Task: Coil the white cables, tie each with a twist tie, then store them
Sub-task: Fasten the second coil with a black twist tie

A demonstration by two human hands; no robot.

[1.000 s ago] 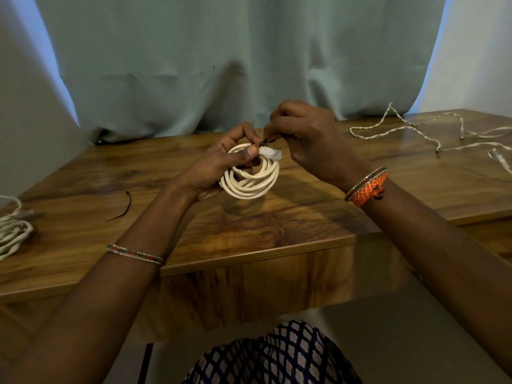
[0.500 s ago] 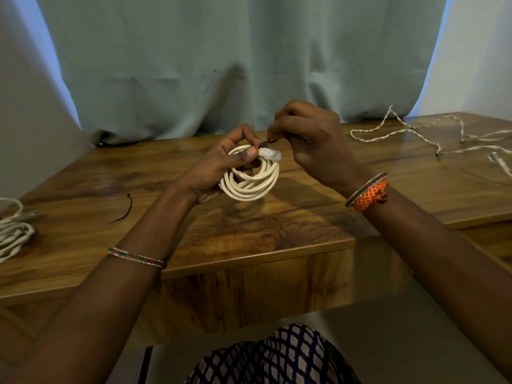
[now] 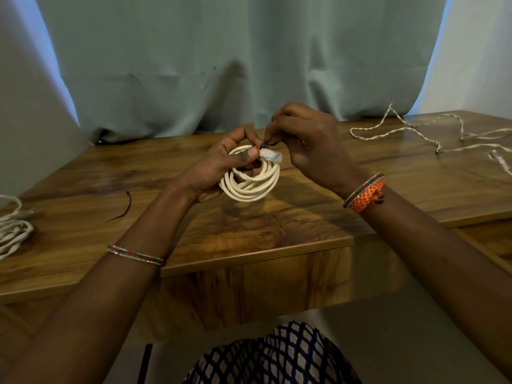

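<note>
A coiled white cable (image 3: pixel 250 185) is held upright just above the wooden table (image 3: pixel 249 234). My left hand (image 3: pixel 221 167) grips its top, thumb pressed beside the clear plug at the coil's upper right. A dark twist tie (image 3: pixel 266 144) sits at the top of the coil. My right hand (image 3: pixel 307 142) pinches the tie's ends between fingertips. A spare dark twist tie (image 3: pixel 123 207) lies on the table to the left.
Another coiled white cable (image 3: pixel 12 231) lies at the table's left edge. A loose, uncoiled white cable (image 3: pixel 415 131) sprawls across the far right of the table. A grey-green curtain (image 3: pixel 221 65) hangs behind. My lap in patterned cloth shows below the table.
The hands and coil stay nearly in place. My right fingertips have shifted slightly on the twist tie at the coil's top.
</note>
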